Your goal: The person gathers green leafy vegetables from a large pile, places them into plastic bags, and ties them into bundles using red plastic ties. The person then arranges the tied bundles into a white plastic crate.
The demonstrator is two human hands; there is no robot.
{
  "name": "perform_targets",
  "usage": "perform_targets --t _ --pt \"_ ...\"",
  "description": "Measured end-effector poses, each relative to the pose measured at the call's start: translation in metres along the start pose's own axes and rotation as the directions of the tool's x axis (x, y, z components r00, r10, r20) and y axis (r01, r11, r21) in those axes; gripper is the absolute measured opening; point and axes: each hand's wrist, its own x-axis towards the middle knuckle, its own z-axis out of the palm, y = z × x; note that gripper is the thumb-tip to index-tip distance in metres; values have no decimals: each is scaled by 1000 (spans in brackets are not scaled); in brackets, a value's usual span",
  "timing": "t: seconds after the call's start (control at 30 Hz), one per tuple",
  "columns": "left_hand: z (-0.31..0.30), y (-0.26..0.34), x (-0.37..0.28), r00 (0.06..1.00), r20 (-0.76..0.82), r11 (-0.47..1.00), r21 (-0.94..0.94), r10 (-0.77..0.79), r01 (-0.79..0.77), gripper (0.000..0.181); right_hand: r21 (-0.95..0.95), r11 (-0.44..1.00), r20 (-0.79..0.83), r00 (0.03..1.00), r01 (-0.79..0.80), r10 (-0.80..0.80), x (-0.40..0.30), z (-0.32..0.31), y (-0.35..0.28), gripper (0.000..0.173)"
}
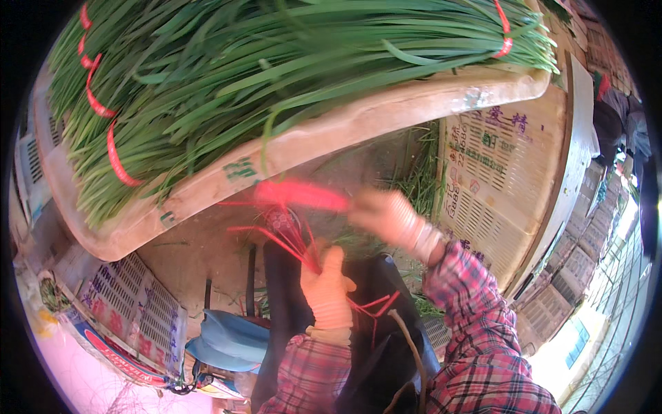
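My left hand [327, 290], in a light knitted glove, is closed around a bunch of thin red ties [296, 240] above my lap. Their ends fan out past both sides of the fist. My right hand [385, 220], gloved too and blurred by motion, is up and to the right of it. It grips the end of a bright red strip [302, 195], which stretches leftward over the ties. In front of both hands, green leafy stalks, likely garlic chives [248, 88], lie in bundles bound with red bands [118, 158]. They fill a pale plastic crate [357, 116].
A slotted plastic crate bearing writing [496, 171] stands on the right. Another slotted crate [137, 308] is at lower left, beside a blue cloth or bag [227, 339]. Loose green trimmings [426, 160] litter the floor. A dark apron [372, 331] covers my lap.
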Motion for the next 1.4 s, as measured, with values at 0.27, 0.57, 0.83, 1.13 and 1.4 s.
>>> perform_targets --t 0.27,0.57,0.83,1.13,1.4 --pt "-14 -13 5 991 64 993 -3 -114 114 24 -386 906 -109 984 -173 141 89 -18 68 57" --pt "-5 -27 -2 978 209 977 209 -11 -34 31 -483 818 -440 894 -314 83 -2 52 177 66" --pt "5 -35 -21 937 292 955 276 -191 109 36 -159 851 -307 844 -501 439 -105 101 156 64" --pt "16 -45 -7 1000 22 918 396 -8 -2 32 -414 907 -380 921 -81 -91 97 84 106 61" --pt "0 -53 -12 967 202 868 495 -155 36 35 -106 785 -307 771 -610 558 -197 149 158 65"
